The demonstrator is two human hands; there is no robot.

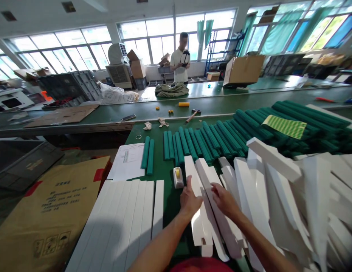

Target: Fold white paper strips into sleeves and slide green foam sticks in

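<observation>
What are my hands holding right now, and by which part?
The left hand clasps a long white carton strip around its middle; the right hand rests on the neighbouring strip, grip unclear.

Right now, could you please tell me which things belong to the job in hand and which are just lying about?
In hand: white carton, held by left hand and right hand; carton pile; finished row; likely green rods.
Lying about: paper sheet; brown box; phone.
</observation>
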